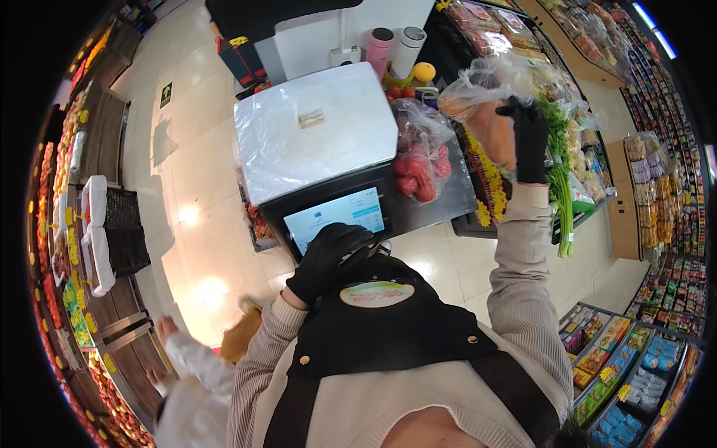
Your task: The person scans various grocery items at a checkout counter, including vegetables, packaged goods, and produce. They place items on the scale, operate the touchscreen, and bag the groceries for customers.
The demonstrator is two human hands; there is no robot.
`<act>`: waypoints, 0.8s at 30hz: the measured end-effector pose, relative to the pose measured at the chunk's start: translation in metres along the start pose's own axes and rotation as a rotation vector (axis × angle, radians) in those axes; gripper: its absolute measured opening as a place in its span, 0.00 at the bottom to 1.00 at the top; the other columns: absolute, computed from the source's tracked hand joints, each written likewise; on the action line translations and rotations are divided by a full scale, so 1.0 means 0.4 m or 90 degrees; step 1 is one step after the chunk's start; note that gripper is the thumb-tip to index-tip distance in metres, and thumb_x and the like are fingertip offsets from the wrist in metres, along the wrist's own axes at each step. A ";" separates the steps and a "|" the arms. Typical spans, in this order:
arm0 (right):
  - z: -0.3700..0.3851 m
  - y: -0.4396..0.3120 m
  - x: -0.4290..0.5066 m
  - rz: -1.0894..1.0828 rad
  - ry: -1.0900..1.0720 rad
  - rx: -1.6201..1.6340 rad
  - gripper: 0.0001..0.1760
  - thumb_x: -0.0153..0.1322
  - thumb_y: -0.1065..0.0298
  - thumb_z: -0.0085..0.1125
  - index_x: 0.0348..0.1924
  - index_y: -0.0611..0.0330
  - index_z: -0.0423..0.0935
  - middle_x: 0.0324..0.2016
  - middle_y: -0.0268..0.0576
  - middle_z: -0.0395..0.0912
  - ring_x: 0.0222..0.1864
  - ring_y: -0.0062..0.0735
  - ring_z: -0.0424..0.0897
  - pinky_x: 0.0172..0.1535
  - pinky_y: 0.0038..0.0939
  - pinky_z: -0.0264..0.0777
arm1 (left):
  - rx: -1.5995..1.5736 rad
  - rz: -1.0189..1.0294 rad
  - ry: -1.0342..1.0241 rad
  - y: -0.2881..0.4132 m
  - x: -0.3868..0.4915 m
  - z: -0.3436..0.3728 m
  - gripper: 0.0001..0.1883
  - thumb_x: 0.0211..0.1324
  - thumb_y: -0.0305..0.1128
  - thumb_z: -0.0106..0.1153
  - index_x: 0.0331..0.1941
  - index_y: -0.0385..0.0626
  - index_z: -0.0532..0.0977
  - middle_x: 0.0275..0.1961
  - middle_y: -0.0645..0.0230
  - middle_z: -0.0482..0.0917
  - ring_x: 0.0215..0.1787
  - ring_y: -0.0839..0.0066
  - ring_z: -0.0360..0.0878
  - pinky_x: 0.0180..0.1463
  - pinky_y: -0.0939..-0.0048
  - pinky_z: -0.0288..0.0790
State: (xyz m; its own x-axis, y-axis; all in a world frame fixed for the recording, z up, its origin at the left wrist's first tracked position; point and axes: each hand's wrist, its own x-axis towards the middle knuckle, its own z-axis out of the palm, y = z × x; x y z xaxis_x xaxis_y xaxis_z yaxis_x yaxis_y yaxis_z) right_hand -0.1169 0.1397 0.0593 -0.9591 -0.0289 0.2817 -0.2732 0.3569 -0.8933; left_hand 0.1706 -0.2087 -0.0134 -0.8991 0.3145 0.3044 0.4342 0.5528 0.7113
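Note:
My left hand (330, 260), in a black glove, is at the lower edge of the lit touchscreen (361, 210) of a weighing scale, fingers curled; whether it holds the small dark thing at its fingertips is unclear. The scale's wide plate (319, 129) is wrapped in clear film and bears nothing but a small label. My right hand (526, 134), also black-gloved, is closed at a clear plastic bag (476, 92) with orange produce in it, partly blurred. Between the scale and this bag, a tied clear bag of red, round produce (423, 168) lies on the metal counter (440, 210).
Behind the scale stand a pink bottle (378, 50), a white bottle (408, 50) and a yellow fruit (424, 71). Celery (559, 179) and bagged produce lie at the right. Another person's white sleeve (199, 361) is at the lower left, near black crates (126, 232).

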 end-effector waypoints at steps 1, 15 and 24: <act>0.015 -0.065 0.003 -0.042 -0.024 -0.023 0.11 0.75 0.73 0.51 0.45 0.63 0.82 0.36 0.38 0.86 0.36 0.20 0.80 0.46 0.24 0.72 | 0.011 0.011 -0.008 -0.012 -0.007 0.001 0.20 0.57 0.31 0.64 0.55 0.46 0.78 0.54 0.62 0.80 0.55 0.61 0.77 0.60 0.61 0.70; 0.581 -0.195 -0.026 -0.255 -0.329 0.201 0.07 0.73 0.73 0.53 0.41 0.62 0.79 0.31 0.38 0.84 0.34 0.24 0.83 0.38 0.29 0.75 | -0.082 -0.288 0.236 -0.022 -0.123 -0.129 0.26 0.59 0.30 0.66 0.62 0.43 0.73 0.54 0.57 0.80 0.53 0.64 0.79 0.54 0.65 0.74; 0.744 -0.212 -0.129 -0.419 -0.345 -0.031 0.09 0.74 0.68 0.61 0.43 0.62 0.80 0.30 0.42 0.81 0.32 0.29 0.80 0.38 0.31 0.74 | 0.005 -0.310 0.368 -0.086 -0.206 -0.142 0.26 0.58 0.25 0.65 0.61 0.40 0.72 0.58 0.57 0.80 0.58 0.65 0.79 0.60 0.67 0.72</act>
State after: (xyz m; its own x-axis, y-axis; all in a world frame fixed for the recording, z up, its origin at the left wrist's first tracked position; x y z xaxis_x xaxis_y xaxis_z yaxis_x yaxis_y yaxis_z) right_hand -0.0666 -0.1670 0.0163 -0.5135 -0.6821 0.5206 -0.7952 0.1503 -0.5874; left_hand 0.2264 -0.2974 -0.0271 -0.8743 -0.4201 0.2431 -0.0207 0.5326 0.8461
